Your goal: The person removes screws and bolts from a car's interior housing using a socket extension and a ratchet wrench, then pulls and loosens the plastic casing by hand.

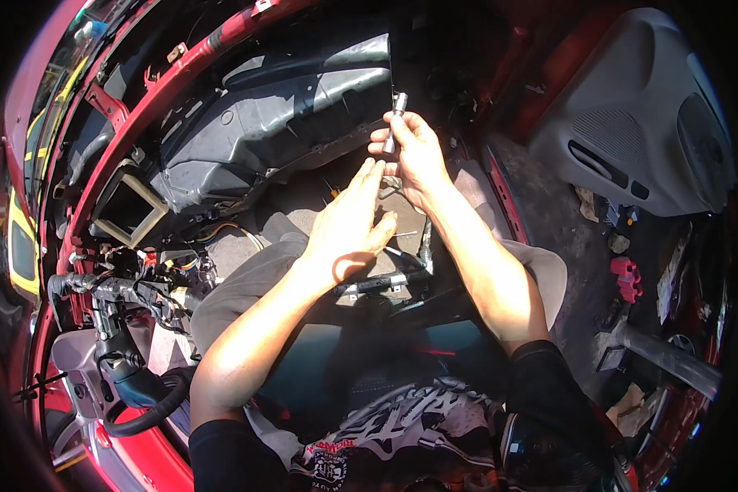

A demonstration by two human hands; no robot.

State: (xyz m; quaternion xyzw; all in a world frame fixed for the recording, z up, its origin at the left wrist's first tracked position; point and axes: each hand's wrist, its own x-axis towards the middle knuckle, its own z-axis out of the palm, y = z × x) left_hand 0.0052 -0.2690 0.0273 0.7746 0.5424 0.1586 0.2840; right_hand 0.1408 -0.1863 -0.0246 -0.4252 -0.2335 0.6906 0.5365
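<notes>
My right hand (416,152) is closed around a short chrome socket (400,104), its shiny cylindrical end sticking up past the thumb and its lower end showing between the fingers. Beside it, my left hand (346,215) is stretched out with straight fingers, fingertips close to the heel of the right hand, thumb apart. I see nothing held in the left hand, though its palm side is partly hidden. A thin metal rod (406,235) shows by the left thumb. Below the hands runs a dark taped wiring harness (385,283).
A black moulded housing (303,107) lies ahead in the stripped red car interior. Loose wiring and a steering column with a steering wheel (152,406) are at left. A grey door panel (631,123) stands at right, with a pink object (626,280) on the ground near it.
</notes>
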